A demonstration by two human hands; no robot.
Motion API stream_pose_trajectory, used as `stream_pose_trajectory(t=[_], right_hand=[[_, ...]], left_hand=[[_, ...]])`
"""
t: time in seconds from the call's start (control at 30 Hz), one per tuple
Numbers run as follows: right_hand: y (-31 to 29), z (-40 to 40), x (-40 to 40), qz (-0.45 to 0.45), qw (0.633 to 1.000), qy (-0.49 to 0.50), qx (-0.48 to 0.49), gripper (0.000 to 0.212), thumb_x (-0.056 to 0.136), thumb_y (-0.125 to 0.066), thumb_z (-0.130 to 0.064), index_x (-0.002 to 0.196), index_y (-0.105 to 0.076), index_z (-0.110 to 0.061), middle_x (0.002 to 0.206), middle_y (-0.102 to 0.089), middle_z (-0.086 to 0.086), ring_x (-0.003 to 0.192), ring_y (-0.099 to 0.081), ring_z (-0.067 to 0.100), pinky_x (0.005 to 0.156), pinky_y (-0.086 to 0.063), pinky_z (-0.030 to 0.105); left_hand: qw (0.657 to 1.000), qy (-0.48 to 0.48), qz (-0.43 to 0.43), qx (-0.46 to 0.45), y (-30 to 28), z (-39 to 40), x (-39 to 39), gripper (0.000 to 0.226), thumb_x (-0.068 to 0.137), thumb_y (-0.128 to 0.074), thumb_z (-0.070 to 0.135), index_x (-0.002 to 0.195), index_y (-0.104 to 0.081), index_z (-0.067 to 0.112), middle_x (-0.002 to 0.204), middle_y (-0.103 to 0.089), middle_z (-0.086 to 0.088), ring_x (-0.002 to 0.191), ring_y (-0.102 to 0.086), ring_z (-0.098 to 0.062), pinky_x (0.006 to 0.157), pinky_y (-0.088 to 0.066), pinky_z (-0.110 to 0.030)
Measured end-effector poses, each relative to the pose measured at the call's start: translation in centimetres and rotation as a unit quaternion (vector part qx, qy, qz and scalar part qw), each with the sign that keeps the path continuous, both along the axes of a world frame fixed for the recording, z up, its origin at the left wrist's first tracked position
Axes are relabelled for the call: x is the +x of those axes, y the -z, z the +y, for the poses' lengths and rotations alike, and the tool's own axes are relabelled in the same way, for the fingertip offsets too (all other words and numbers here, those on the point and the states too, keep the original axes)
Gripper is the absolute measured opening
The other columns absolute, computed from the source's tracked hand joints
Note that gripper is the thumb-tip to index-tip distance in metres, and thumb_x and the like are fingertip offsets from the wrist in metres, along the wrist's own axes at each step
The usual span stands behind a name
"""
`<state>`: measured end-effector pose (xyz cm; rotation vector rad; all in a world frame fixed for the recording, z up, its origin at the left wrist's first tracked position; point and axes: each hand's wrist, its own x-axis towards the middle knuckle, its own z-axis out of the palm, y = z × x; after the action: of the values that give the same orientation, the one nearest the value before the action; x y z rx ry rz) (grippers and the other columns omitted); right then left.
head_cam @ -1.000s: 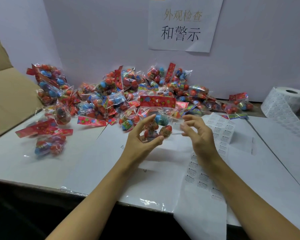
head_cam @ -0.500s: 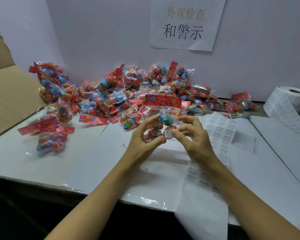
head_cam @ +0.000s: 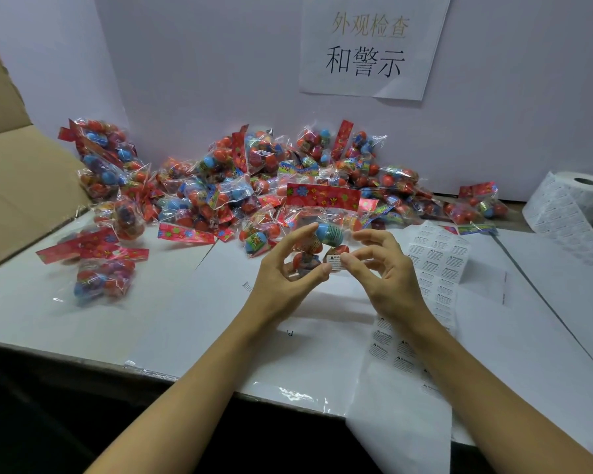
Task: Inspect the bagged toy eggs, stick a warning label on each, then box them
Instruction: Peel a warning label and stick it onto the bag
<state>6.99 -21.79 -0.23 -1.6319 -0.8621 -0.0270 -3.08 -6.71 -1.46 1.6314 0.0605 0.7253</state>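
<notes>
A white paper-covered counter (head_cam: pixel 83 323) is seen, with a brown cardboard box (head_cam: pixel 18 186) at its left edge. A heap of clear bags of red and blue toy eggs (head_cam: pixel 240 186) is piled against the back wall. One clear red-headed bag of eggs (head_cam: pixel 322 220) is gripped above the counter by the left hand (head_cam: pixel 285 271). A small white warning label (head_cam: pixel 334 262) is pressed onto it by the right hand (head_cam: pixel 387 268), pinched between curled fingers.
</notes>
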Motion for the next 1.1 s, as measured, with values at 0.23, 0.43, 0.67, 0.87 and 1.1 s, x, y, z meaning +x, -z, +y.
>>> stream_pose_trajectory(t=[0.23, 0.43, 0.67, 0.87, 1.1], right_hand=[[0.13, 0.21, -0.1, -0.002, 1.0, 0.008, 0.012, 0.009, 0.089, -0.074, -0.019, 0.081, -0.073, -0.018, 0.119, -0.057, -0.011, 0.12, -0.056, 0.014, 0.088, -0.053, 0.025], [0.24, 0.51, -0.1, 0.009, 0.996, 0.062, 0.057, 0.016, 0.09, -0.068, -0.035, 0.082, -0.075, -0.024, 0.115, -0.058, -0.009, 0.113, -0.058, 0.006, 0.083, -0.053, 0.023], [0.03, 0.3, -0.3, -0.016, 0.998, 0.029, 0.051, 0.006, 0.085, -0.077, -0.023, 0.082, -0.074, -0.019, 0.116, -0.058, 0.0, 0.11, -0.058, 0.003, 0.078, -0.051, 0.016], [-0.03, 0.29, -0.7, -0.035, 0.998, 0.033, 0.027, 0.013, 0.084, -0.081, -0.014, 0.08, -0.073, -0.023, 0.112, -0.057, -0.015, 0.112, -0.059, 0.025, 0.082, -0.055, 0.034], [0.42, 0.38, -0.05, -0.032, 0.991, 0.123, 0.038, 0.031, 0.083, -0.067, 0.001, 0.09, -0.065, -0.029, 0.113, -0.051, -0.01, 0.113, -0.054, 0.008, 0.079, -0.051, 0.027]], left_hand=[[1.0, -0.008, -0.019, 0.002, 0.0, -0.04, 0.1, 0.063, 0.088, -0.079, 0.01, 0.128, -0.061, 0.055, 0.131, -0.064, 0.017, 0.107, -0.072, -0.021, 0.087, -0.063, -0.037], [0.999, -0.021, -0.038, -0.001, 0.19, -0.06, 0.37, 0.064, 0.088, -0.079, 0.006, 0.125, -0.061, 0.055, 0.131, -0.064, 0.011, 0.097, -0.074, -0.02, 0.08, -0.062, -0.028], [0.998, -0.018, -0.046, -0.028, 0.15, 0.03, 0.26, 0.052, 0.088, -0.08, 0.014, 0.127, -0.065, 0.044, 0.125, -0.067, 0.006, 0.095, -0.074, -0.026, 0.079, -0.063, -0.033], [0.998, -0.02, -0.052, -0.029, 0.17, -0.01, 0.27, 0.046, 0.091, -0.075, 0.006, 0.127, -0.064, 0.032, 0.121, -0.068, 0.011, 0.101, -0.074, -0.021, 0.074, -0.064, -0.032], [0.998, -0.035, -0.048, -0.037, 0.08, -0.13, 0.28, 0.045, 0.092, -0.074, 0.007, 0.127, -0.063, 0.033, 0.12, -0.067, 0.014, 0.1, -0.074, -0.019, 0.073, -0.063, -0.031]])
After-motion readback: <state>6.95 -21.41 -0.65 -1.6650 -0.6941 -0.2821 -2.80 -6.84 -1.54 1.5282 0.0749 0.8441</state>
